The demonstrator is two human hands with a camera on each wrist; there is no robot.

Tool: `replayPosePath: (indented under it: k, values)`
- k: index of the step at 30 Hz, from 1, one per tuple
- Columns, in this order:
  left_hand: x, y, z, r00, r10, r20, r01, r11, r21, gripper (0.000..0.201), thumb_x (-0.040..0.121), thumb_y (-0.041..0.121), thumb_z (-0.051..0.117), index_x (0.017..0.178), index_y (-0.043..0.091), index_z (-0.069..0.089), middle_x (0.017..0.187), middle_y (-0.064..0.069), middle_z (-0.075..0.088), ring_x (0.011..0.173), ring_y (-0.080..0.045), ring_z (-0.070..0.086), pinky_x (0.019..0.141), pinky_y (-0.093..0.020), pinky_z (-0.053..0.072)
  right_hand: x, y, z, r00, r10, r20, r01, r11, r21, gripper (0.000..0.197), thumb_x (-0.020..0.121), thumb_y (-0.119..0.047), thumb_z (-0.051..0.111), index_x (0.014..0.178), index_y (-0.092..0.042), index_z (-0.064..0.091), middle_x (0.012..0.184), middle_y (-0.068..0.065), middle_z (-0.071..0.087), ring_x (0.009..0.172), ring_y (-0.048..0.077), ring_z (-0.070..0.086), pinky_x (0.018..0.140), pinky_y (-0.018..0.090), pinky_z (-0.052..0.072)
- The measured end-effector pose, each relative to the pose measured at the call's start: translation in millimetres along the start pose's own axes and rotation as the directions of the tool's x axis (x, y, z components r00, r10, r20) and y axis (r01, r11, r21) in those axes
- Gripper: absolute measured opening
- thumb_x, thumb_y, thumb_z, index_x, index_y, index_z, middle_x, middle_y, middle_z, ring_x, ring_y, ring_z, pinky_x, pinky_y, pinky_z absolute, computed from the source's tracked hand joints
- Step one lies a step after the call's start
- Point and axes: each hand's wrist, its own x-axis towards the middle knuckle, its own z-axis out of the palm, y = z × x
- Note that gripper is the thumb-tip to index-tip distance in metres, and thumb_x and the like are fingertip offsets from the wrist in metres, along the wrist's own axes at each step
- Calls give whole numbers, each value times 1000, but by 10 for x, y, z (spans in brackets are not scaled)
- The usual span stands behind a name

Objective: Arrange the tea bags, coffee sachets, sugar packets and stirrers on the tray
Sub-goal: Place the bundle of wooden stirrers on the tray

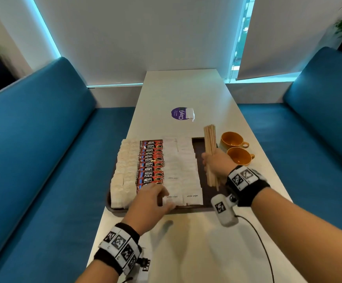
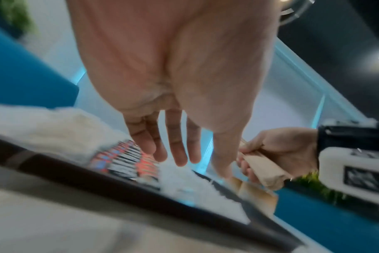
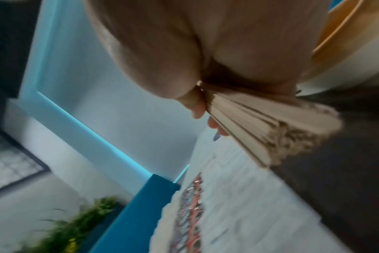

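Observation:
A dark brown tray (image 1: 205, 180) lies on the white table and holds rows of cream tea bags (image 1: 124, 170), red coffee sachets (image 1: 150, 160) and white sugar packets (image 1: 181, 166). My right hand (image 1: 215, 164) grips a bundle of wooden stirrers (image 1: 210, 144) over the tray's bare right strip; the bundle's near end (image 3: 270, 130) sticks out below the palm. My left hand (image 1: 155, 198) hovers open, fingers (image 2: 177, 150) straight, over the near ends of the sachet and sugar rows at the tray's front edge (image 2: 119, 181).
Two orange cups (image 1: 234, 140) stand on the table just right of the tray. A purple round sticker (image 1: 179, 113) and a small white packet (image 1: 190, 113) lie farther back. Blue benches (image 1: 43, 150) flank the narrow table.

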Motion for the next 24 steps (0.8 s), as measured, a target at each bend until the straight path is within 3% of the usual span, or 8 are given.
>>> replayPosePath:
  k: [2,4,6,9,12,16,19,24]
  values:
    - [-34,-119,-1,999,-3,41,-1,994,108,19,88,39,76,103,32,69,106,18,57,104,-7,51,94,-26,47,148,-20,-29,996,85,-6,-85,982,-168,18,106,-20,48,104,-7,60,103,15,64,91,25,63,92,40,54]
    - [-63,-194,24,997,-24,67,14,991,135,18,90,32,75,108,31,73,107,18,59,106,-6,52,99,-28,47,185,-72,-23,990,141,19,-115,871,-478,26,108,-16,44,130,-6,54,126,17,61,114,28,63,93,33,51]
    - [-79,-241,49,998,-24,56,16,990,137,19,92,27,73,110,30,76,107,17,61,106,-5,54,101,-29,46,288,-101,18,990,128,65,-57,770,-636,32,108,-17,42,135,-3,52,126,16,61,116,28,62,88,30,49]
    - [-63,-289,68,1000,-21,7,20,993,115,18,94,21,71,109,28,79,106,18,62,106,-5,55,102,-27,44,487,-79,134,992,110,55,-38,704,-710,27,108,-23,46,116,-2,60,102,10,63,97,24,62,82,29,48]
    - [-61,-303,70,1000,-14,14,13,993,120,19,95,20,70,109,28,79,105,20,61,106,-4,55,102,-25,44,609,-2,209,991,116,65,-32,681,-732,31,107,-21,48,128,-2,60,122,12,66,113,28,65,97,32,52]
    - [-97,-366,78,999,-32,15,31,996,83,17,92,20,74,104,30,81,100,21,62,101,-4,57,98,-24,46,707,64,246,992,97,77,-9,679,-734,34,99,-20,59,127,-1,64,126,17,65,120,35,62,99,41,51]
    - [-140,-406,77,999,-33,7,32,998,50,17,90,20,75,101,31,81,97,23,61,99,-3,57,95,-21,44,663,76,224,995,93,30,-37,645,-763,22,100,-22,59,112,-4,65,105,9,69,103,27,69,84,33,56]
    - [-177,-402,67,999,-38,5,38,999,36,17,90,20,75,102,31,80,99,22,63,99,-1,56,95,-19,43,613,42,211,993,116,3,-75,660,-748,28,96,-35,65,92,-7,58,90,3,63,85,19,65,80,31,55]
